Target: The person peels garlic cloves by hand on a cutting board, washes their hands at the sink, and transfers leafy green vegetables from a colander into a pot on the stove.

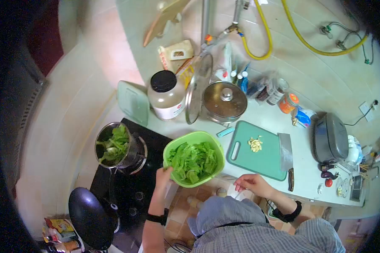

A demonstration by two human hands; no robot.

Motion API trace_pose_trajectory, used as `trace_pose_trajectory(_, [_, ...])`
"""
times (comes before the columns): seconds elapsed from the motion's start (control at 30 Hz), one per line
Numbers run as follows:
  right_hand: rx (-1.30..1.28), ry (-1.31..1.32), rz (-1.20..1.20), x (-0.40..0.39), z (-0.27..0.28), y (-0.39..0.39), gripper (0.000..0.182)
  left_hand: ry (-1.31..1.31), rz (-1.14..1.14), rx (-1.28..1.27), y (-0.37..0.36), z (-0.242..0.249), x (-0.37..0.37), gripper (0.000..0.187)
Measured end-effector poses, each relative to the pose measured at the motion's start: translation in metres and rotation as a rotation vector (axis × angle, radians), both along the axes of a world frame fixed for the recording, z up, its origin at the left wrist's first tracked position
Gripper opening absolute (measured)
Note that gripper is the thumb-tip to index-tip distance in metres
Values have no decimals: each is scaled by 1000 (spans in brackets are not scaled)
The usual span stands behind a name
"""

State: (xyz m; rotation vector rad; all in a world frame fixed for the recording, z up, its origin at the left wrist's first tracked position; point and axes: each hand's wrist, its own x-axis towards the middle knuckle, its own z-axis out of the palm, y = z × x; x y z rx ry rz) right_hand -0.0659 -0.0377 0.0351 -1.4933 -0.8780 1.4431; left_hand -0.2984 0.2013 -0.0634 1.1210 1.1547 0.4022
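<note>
My left hand [164,177] grips the near left rim of a light green plastic basin [219,145]. Torn green leafy vegetables [193,162] lie inside the basin. My right hand [254,185] hovers in front of the counter edge, its fingers pinched together; a thin pale thing seems to be at the fingertips, too small to name. To the left, a steel saucepan [133,145] on the stove holds more leaves [116,143]. Near my right hand lies a green cutting board [257,162] with peeled garlic cloves [255,144] on it and a cleaver [286,154] along its right edge.
A dark wok [90,217] sits at the front left of the black stove [133,189]. Behind the basin stand a black-lidded jar [168,95], a lidded pot [225,103] and an upright glass lid [199,86]. A grey appliance [331,138] is at the right.
</note>
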Motion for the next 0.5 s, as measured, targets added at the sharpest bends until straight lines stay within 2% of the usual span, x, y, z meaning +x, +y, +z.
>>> trace_pose_trajectory(0.07, [-19, -5, -20, 7, 1, -15, 22, 74, -21, 28, 15, -10, 9, 28])
trace_pose_trajectory(0.33, [-35, -54, -177, 34, -5, -88, 23, 97, -81, 11, 68, -27, 33, 34])
trace_pose_trajectory(0.5, [-100, -40, -384, 34, -19, -129, 23, 224, -133, 26, 65, -19, 35, 43])
